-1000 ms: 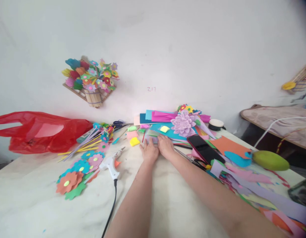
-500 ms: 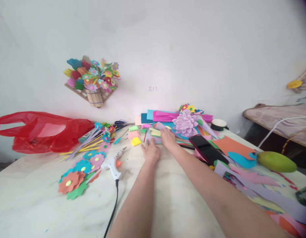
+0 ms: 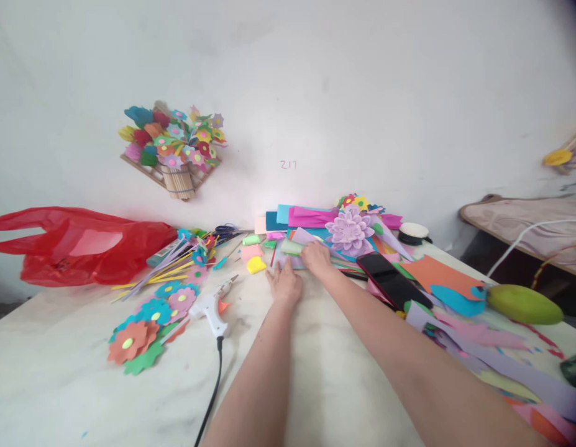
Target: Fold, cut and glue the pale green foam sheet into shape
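My left hand (image 3: 286, 285) lies palm down at the near edge of a pile of coloured craft sheets, its fingers spread over a pale lilac sheet. Just right of it and farther back, my right hand (image 3: 317, 258) has its fingers bent around the edge of a pale green sheet (image 3: 291, 246); the fingertips are partly hidden. Left of the hands are a yellow piece (image 3: 256, 265) and a pink piece (image 3: 251, 251). A large lilac flower (image 3: 350, 231) rests on the pile, beyond my right hand.
A white glue gun (image 3: 212, 311) with a black cord lies left of my forearms, beside foam flowers (image 3: 132, 341). A red plastic bag (image 3: 96, 248) sits at far left. On the right are a phone (image 3: 393, 280), an orange sheet (image 3: 439, 276), a green fruit (image 3: 524, 304) and scraps.
Between my hands, the pale yellow strips seen before are now covered by the pale green sheet at my right fingers. My left hand has stayed in place.
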Demonstrator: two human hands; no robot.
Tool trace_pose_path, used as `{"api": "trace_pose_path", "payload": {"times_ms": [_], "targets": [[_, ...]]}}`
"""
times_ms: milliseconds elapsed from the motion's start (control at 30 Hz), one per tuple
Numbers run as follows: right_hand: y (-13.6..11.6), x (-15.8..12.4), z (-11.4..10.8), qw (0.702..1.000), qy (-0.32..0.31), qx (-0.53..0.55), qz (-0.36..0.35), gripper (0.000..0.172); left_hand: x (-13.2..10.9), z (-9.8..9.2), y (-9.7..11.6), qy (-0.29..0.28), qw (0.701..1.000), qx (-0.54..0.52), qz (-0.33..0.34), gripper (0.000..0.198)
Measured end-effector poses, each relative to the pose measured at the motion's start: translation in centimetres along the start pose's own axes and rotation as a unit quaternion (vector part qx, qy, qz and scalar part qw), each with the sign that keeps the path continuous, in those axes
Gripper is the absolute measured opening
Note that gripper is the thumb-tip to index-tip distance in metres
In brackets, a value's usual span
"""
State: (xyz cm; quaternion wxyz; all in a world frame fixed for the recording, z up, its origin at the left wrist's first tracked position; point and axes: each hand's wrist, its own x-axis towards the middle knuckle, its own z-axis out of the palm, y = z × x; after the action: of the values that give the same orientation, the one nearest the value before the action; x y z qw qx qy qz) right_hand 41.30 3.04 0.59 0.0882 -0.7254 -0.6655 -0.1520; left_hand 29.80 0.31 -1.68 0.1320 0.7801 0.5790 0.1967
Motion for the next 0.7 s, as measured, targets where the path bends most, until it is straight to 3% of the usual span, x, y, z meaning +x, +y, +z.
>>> {"api": "trace_pose_path", "payload": {"times_ms": [467,700], "targets": [[0.33,0.04,-0.55,0.998,-0.016,-0.021,-0.05,0.028,-0.08,-0.1,0.05,-0.005,1.0,0.022,0.005,0.053],[0.59,0.2,-0.93,0.999,-0.041,-0.001,-0.026,0.029,-0.14,-0.09,-0.05,-0.009,1.0,0.02,0.009,0.054]]}}
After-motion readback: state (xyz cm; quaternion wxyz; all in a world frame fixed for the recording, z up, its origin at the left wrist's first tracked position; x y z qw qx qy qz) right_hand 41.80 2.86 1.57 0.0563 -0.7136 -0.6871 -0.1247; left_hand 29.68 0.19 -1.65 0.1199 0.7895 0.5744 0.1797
